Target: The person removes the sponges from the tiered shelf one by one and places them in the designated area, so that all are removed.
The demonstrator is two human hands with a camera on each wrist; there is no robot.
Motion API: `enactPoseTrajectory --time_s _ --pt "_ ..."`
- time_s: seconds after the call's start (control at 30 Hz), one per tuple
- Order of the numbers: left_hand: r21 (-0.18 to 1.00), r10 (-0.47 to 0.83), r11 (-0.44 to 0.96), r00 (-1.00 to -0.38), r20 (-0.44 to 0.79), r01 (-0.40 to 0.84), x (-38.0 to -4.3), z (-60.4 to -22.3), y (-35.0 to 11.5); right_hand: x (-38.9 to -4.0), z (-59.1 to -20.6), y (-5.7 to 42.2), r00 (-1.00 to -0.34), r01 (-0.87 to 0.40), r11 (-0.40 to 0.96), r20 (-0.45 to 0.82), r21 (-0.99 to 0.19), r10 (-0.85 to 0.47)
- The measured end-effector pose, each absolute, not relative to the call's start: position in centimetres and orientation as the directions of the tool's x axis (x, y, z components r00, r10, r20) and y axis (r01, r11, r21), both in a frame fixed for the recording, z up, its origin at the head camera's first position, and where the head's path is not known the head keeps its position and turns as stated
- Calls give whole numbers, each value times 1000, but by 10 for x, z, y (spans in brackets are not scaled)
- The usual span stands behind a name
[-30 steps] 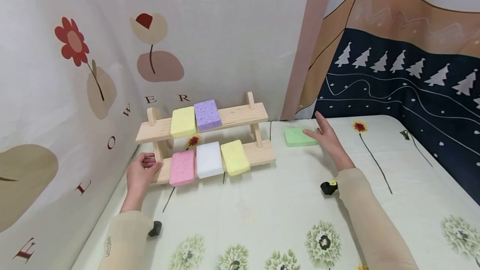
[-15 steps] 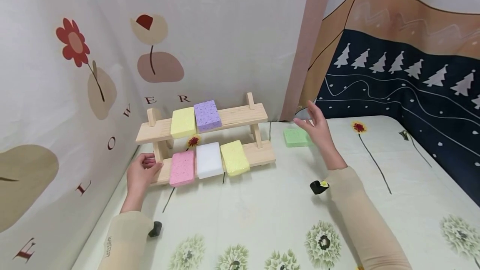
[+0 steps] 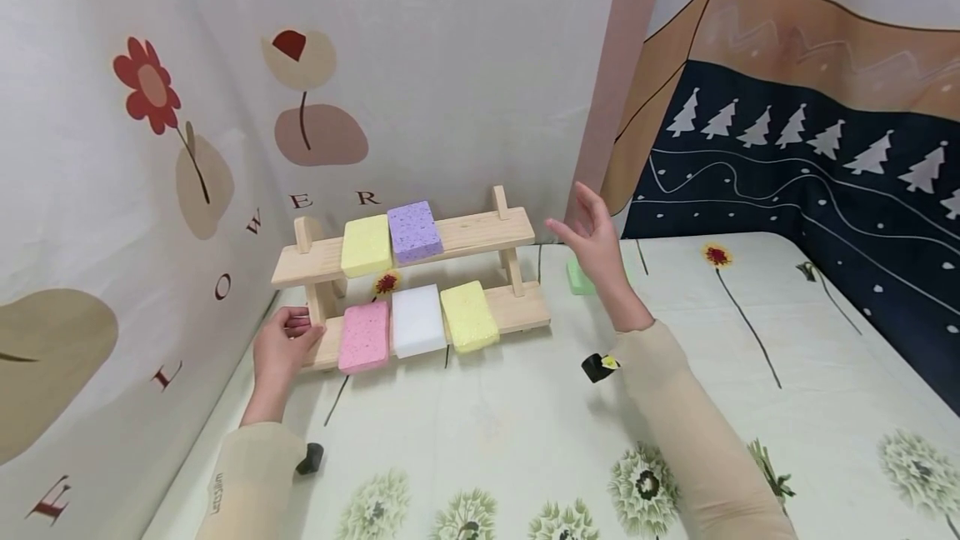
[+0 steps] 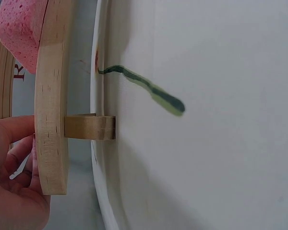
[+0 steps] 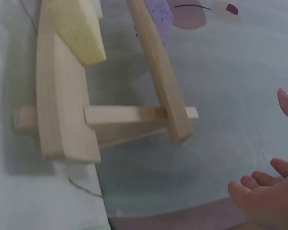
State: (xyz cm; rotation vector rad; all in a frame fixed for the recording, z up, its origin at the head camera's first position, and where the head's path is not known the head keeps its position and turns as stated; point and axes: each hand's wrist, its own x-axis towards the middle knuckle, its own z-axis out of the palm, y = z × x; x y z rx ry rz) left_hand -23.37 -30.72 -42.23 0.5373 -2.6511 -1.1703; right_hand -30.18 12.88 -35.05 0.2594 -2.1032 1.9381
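A two-tier wooden rack (image 3: 480, 229) stands against the back wall. My left hand (image 3: 279, 348) grips the left end of its lower shelf, thumb and fingers on the board (image 4: 53, 120) in the left wrist view. On the lower shelf lie a pink sponge (image 3: 365, 336), a white sponge (image 3: 418, 321) and a yellow sponge (image 3: 470, 317). The upper shelf bears another yellow sponge (image 3: 367, 243) and a purple sponge (image 3: 415, 231). Right of the rack, my right hand (image 3: 597, 248) is raised, fingers spread and holding nothing. Behind it a green sponge (image 3: 577, 277) on the table is partly hidden.
A pale flower-printed cloth (image 3: 495, 440) covers the table. Printed curtains (image 3: 465, 65) rise close behind the rack and along the left side. A dark tree-patterned curtain (image 3: 750, 182) borders the back right.
My right hand has moved left and up, away from the green sponge toward the rack's right end. The left hand and the rack have stayed in place.
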Motion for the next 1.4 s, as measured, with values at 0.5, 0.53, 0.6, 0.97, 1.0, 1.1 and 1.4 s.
enactPoseTrajectory --time_s 0.5,0.53,0.6,0.97,1.0,1.1,1.4 --pt "741 -398 625 -916 36 -243 -235 -422 -308 -316 -340 70 -929 -365 4 363 -931 -76" --pt "742 -398 625 -917 34 -244 -235 -421 -308 -316 -340 66 -929 -361 5 359 -933 -85" --pt "743 -398 624 -917 34 -243 -235 -421 -307 -317 -340 59 -930 -358 17 354 -934 -100" --pt "744 -402 620 -915 29 -249 -234 -421 -309 -320 -344 20 -945 -294 32 286 -955 -158" --pt "745 -404 618 -915 26 -252 -234 -421 -309 -320 -344 17 -946 -289 32 280 -957 -163" --pt "745 -406 618 -914 27 -252 -234 -422 -309 -321 -346 7 -946 -282 37 271 -959 -180" --pt "736 -390 638 -919 56 -226 -234 -422 -309 -324 -347 -19 -941 -266 119 231 -957 -246"
